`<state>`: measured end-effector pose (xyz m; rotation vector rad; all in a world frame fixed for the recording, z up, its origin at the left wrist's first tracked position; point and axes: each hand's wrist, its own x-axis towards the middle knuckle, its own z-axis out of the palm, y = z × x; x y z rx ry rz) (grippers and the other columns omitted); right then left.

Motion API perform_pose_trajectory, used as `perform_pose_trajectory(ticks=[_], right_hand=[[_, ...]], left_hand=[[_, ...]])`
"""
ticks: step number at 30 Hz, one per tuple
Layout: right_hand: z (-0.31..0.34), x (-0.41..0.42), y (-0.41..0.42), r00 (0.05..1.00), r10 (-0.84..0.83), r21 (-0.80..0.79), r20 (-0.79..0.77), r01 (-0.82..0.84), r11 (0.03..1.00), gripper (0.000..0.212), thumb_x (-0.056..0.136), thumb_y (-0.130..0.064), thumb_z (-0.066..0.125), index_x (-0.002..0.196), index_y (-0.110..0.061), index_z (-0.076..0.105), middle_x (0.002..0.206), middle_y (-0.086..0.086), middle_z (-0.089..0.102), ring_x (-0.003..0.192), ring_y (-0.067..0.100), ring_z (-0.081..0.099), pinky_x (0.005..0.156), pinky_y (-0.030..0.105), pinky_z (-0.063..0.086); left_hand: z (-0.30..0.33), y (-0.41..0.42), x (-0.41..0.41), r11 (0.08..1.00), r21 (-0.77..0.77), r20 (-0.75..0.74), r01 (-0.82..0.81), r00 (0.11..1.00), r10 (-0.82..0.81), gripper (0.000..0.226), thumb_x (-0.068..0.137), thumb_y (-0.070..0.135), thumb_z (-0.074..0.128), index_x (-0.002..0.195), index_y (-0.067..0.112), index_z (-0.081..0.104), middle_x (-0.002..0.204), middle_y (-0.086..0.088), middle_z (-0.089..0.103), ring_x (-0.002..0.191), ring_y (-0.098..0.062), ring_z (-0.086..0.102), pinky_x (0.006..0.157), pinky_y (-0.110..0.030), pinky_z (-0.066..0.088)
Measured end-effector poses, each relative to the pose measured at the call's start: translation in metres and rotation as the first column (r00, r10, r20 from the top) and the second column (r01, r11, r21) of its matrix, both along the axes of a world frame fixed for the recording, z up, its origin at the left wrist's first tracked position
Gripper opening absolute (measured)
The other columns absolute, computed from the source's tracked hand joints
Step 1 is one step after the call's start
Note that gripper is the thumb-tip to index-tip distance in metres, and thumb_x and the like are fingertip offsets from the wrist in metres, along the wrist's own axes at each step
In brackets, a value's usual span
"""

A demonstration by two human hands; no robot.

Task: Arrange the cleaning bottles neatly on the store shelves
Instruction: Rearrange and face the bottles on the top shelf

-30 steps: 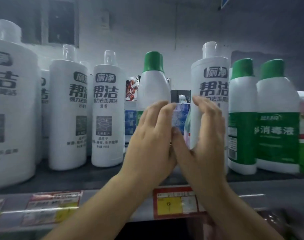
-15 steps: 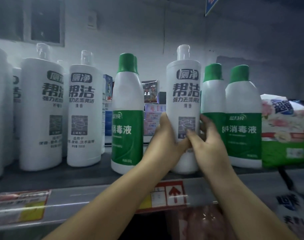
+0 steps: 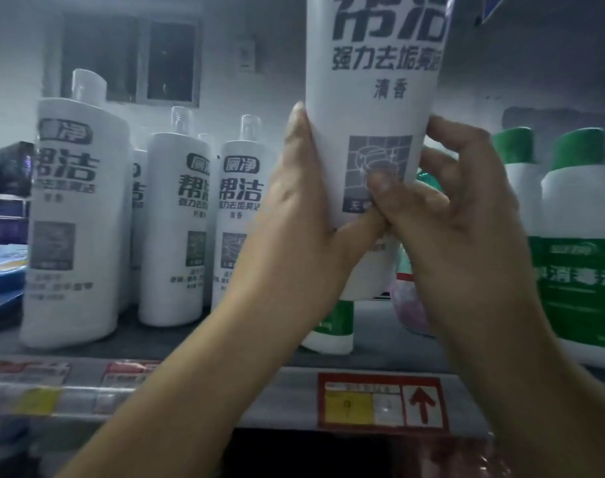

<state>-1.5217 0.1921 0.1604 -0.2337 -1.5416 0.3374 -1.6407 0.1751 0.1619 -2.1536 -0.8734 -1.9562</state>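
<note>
Far left: a row of white bottles stands upright on the shelf, labels forward, the nearest one large at the left edge. Centre: left hand wraps the lower left side of the lifted white bottle, fingers curled behind, thumb across its base. Right hand grips the lower right side, thumb pressed on the label, fingertips hooked round the far edge. The bottle is raised clear of the shelf, upright, its cap out of view. Behind the wrists, a green-labelled bottle seems to stand, mostly hidden. Right: green-capped bottles. Likely step: carry it left to its matching row. Keep it upright, label facing out, clear the neighbouring caps, set it flush.
</note>
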Motion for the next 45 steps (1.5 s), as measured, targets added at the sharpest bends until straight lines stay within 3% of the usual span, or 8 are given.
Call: perform_pose_trajectory(ticks=[5,13,19,23,28,37,40,45], right_hand=[[0.002,-0.056,0.001,0.988,0.156,-0.085,0.024,-0.153,0.985,0.049,0.079,-0.022,0.068,0.122,-0.027,0.046,0.117,-0.01,0.061,0.099,0.002,0.063,0.065,0.011,0.053],[-0.01,-0.134,0.017,0.96,0.279,-0.28,0.005,-0.267,0.922,0.048,0.08,-0.016,0.068,0.122,-0.025,0.047,0.105,-0.019,0.058,0.095,0.002,0.062,0.066,0.015,0.055],[-0.025,-0.156,0.026,0.967,0.251,-0.371,0.051,-0.215,0.903,0.055,0.081,-0.019,0.068,0.128,-0.029,0.042,0.097,-0.022,0.055,0.096,0.004,0.06,0.072,0.021,0.054],[-0.036,-0.165,0.037,0.97,0.22,-0.418,0.106,-0.158,0.895,0.055,0.08,-0.024,0.067,0.129,-0.028,0.043,0.119,-0.005,0.058,0.104,0.015,0.06,0.085,0.042,0.054],[-0.045,-0.166,0.045,0.964,0.202,-0.433,0.174,-0.11,0.895,0.054,0.081,-0.03,0.066,0.129,-0.033,0.042,0.119,-0.005,0.06,0.104,0.016,0.059,0.087,0.044,0.053],[-0.047,-0.16,0.048,0.94,0.264,-0.432,0.216,-0.15,0.889,0.064,0.079,-0.034,0.068,0.134,-0.036,0.037,0.128,-0.006,0.055,0.113,0.013,0.055,0.092,0.04,0.051],[-0.047,-0.156,0.047,0.932,0.264,-0.416,0.247,-0.144,0.898,0.064,0.081,-0.032,0.067,0.136,-0.036,0.036,0.129,-0.008,0.054,0.114,0.011,0.053,0.093,0.038,0.051],[-0.042,-0.137,0.04,0.911,0.218,-0.338,0.35,-0.094,0.936,0.05,0.083,-0.024,0.065,0.126,-0.034,0.043,0.117,-0.023,0.055,0.108,-0.006,0.051,0.089,0.014,0.046]], left_hand=[[0.001,-0.016,-0.056,0.976,0.01,-0.016,-0.22,0.975,0.22,0.069,0.075,0.038,0.061,0.132,0.037,0.023,0.115,0.018,0.056,0.105,-0.001,0.056,0.078,-0.018,0.051],[-0.009,-0.012,-0.125,0.956,-0.193,0.014,-0.223,0.973,0.23,0.055,0.077,0.022,0.069,0.11,0.047,0.034,0.101,0.022,0.059,0.09,0.014,0.057,0.067,-0.004,0.046],[-0.024,-0.004,-0.148,0.885,-0.312,-0.037,-0.345,0.935,0.352,0.076,0.073,0.036,0.067,0.138,0.03,0.028,0.121,0.011,0.056,0.106,-0.007,0.056,0.084,-0.026,0.048],[-0.036,0.003,-0.153,0.86,-0.37,-0.002,-0.352,0.926,0.379,0.07,0.075,0.038,0.067,0.135,0.031,0.032,0.106,0.018,0.059,0.095,-0.004,0.059,0.072,-0.025,0.05],[-0.044,0.01,-0.157,0.811,-0.453,-0.011,-0.371,0.912,0.411,0.088,0.073,0.044,0.065,0.145,0.033,0.016,0.121,0.007,0.058,0.103,-0.014,0.057,0.081,-0.036,0.05],[-0.04,0.012,-0.166,0.849,-0.471,0.037,-0.239,0.956,0.29,0.077,0.069,0.039,0.072,0.135,0.034,0.034,0.116,0.013,0.062,0.104,-0.006,0.058,0.089,-0.039,0.05],[-0.039,0.013,-0.167,0.833,-0.506,0.063,-0.222,0.954,0.293,0.091,0.073,0.036,0.071,0.146,0.029,0.016,0.128,0.009,0.055,0.112,-0.008,0.053,0.089,-0.032,0.047],[-0.043,0.007,-0.145,0.749,-0.333,-0.081,-0.573,0.809,0.582,0.085,0.077,0.025,0.067,0.145,0.013,0.017,0.142,-0.007,0.043,0.129,-0.02,0.04,0.103,-0.038,0.037]])
